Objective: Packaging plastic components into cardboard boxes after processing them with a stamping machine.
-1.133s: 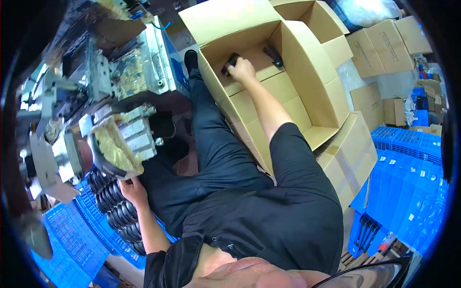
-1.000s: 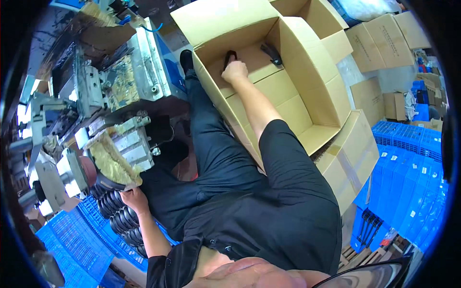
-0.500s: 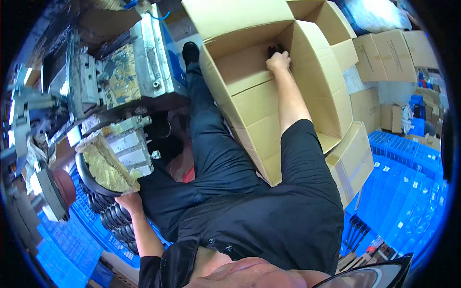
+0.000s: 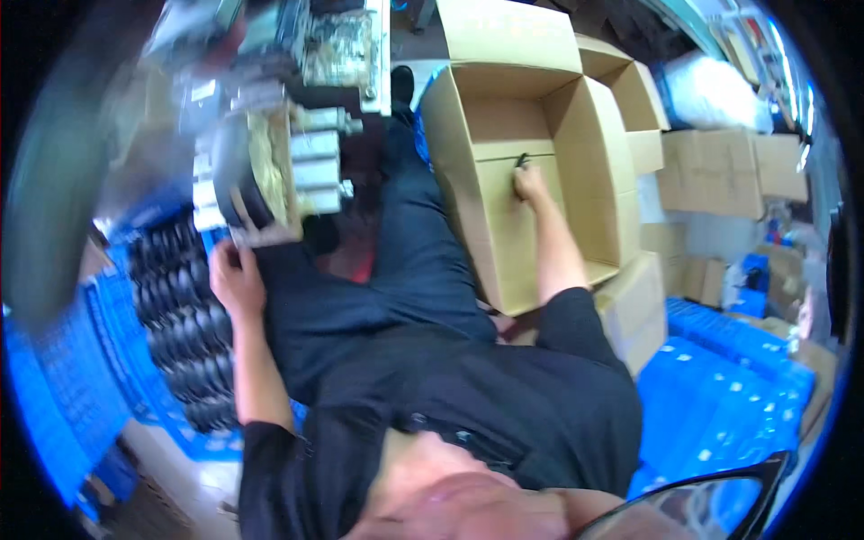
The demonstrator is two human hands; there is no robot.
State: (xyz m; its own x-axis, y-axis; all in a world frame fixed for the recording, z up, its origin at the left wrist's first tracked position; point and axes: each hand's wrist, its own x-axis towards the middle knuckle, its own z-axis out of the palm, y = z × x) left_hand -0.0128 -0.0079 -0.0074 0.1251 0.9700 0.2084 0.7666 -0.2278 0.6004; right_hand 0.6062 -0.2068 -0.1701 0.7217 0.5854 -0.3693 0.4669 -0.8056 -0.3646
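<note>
My right hand [image 4: 531,182] is inside an open cardboard box [image 4: 504,225], closed on a small dark part [image 4: 521,160] whose tip sticks out past the fingers. The rest of that part is hidden by the hand. My left hand [image 4: 239,281] is at the left, just below a block with a rough yellowish face [image 4: 270,171] and a curved black piece [image 4: 238,171] on its side. Its fingers are loosely bent, with a gap between thumb and fingers and nothing visible between them. Whether its fingertips touch the block's lower edge, I cannot tell.
Several rows of curved black parts [image 4: 189,337] lie in a blue crate by my left forearm. Metal machinery [image 4: 346,54] stands ahead on the left. More cardboard boxes [image 4: 711,171] and stacked blue crates [image 4: 720,414] stand to the right. A blurred dark shape [image 4: 54,189] fills the far left.
My right hand has drawn back nearer to me inside the box, with the dark part in it. The left hand's grip by the block has loosened. The whole view has shifted.
</note>
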